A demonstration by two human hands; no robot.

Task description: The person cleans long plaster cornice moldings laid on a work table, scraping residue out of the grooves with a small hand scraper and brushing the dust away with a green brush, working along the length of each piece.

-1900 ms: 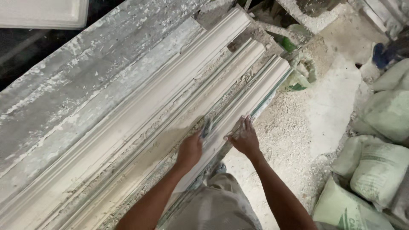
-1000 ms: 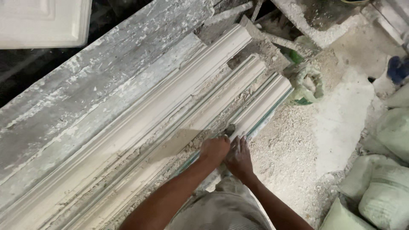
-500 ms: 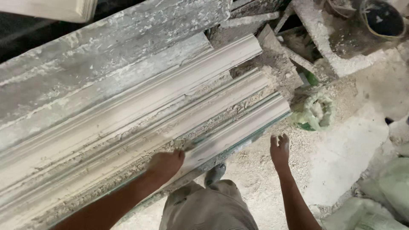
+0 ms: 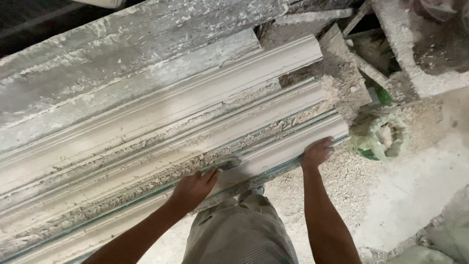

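Long white plaster cornice mouldings lie side by side on a crusted workbench. The nearest moulding (image 4: pixel 288 146) runs along the bench's front edge, and its right end sticks out. My left hand (image 4: pixel 193 188) rests on this moulding near its middle, fingers pressed on a small flat scraper-like tool (image 4: pixel 227 164) whose shape is unclear. My right hand (image 4: pixel 316 152) grips the moulding's front edge close to its right end. Two more mouldings (image 4: pixel 205 105) lie further back, with rough plaster crumbs between them.
The bench top (image 4: pixel 122 44) behind is caked with dried plaster. A green-lined bag of plaster lumps (image 4: pixel 378 139) stands on the floor to the right. Plaster-covered planks and debris (image 4: pixel 391 54) lie at the upper right. The floor (image 4: pixel 415 195) is dusty white.
Both hands were together at the moulding's middle, then parted. My right hand swung off over the floor and now grips the moulding's right end. My left hand stays on the moulding.
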